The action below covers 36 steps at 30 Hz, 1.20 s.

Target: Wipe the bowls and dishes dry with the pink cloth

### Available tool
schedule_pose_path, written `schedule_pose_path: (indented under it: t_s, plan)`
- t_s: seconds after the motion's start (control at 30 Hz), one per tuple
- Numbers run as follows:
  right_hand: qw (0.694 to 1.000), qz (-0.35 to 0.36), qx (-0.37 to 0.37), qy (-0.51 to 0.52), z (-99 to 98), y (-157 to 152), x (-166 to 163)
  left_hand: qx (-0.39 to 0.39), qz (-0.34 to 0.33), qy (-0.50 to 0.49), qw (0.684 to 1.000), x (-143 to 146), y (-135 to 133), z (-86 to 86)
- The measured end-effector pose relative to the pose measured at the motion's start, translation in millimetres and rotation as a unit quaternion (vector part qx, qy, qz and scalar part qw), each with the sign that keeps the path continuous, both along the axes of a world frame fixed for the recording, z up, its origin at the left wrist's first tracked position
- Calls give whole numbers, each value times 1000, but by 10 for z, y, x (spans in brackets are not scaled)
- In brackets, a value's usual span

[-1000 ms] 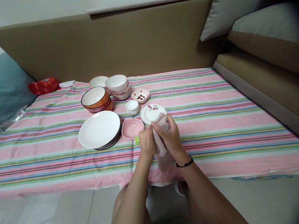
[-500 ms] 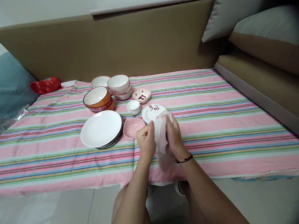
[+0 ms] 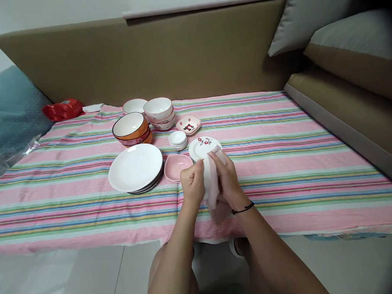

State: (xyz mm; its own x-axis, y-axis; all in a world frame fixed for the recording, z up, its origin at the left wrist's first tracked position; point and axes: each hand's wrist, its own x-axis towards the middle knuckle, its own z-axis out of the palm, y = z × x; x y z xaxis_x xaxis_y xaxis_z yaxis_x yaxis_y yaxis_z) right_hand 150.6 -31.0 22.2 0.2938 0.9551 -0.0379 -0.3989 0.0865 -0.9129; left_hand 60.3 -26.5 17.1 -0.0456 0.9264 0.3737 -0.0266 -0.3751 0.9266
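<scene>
**Both hands closed on a pale cloth at the middle of the frame**

Nearest to us, at the bottom of the frame, our forearms rise from our knees toward the centre. Our left hand [image 3: 192,185] has its grip closed on the left side of a pale pink cloth [image 3: 213,190], thumb up along the fold. Our right hand [image 3: 227,180], with a black band at the wrist, is closed on the right side of the same cloth, fingers over its top edge. The cloth sits between the two hands just below the centre of the frame, its loose end hanging down under them above the striped cover [image 3: 297,160] of the bed.

Just beyond our fingers lies a small flowered plate [image 3: 203,146], partly hidden by the top of the cloth; we cannot tell whether the cloth touches it. To its left is a pink dish [image 3: 176,166], and further left a stack of white plates [image 3: 135,168].

Behind these stands a stack of tiny white saucers [image 3: 178,140], then a small pink square dish [image 3: 188,124]. Left of centre are orange bowls [image 3: 130,129] nested together, and behind them white bowls [image 3: 158,112].

At the upper left edge lies a red bag [image 3: 63,109] against the brown headboard [image 3: 179,52]. Pillows [image 3: 350,40] fill the upper right.
</scene>
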Motion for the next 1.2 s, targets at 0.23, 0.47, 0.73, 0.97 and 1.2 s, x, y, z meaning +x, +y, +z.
schedule_pose_path:
  t_s: [0.23,0.47,0.73,0.97,1.2]
  plan:
    - [998,-42,-38,37,-75,78,56,-104,27,-103,989,-4,8,-4]
    - [999,-37,-23,-16,-119,-46,-111,-173,138,-286,932,3,122,68]
    - [997,-55,-43,21,-76,-90,-197,-170,69,-229,956,-64,156,128]
    - [987,-97,-108,73,-30,-23,9,-236,-89,-166,953,-57,125,80]
    - [992,-99,-68,31,-136,-57,-92,-206,126,-274,931,83,88,150]
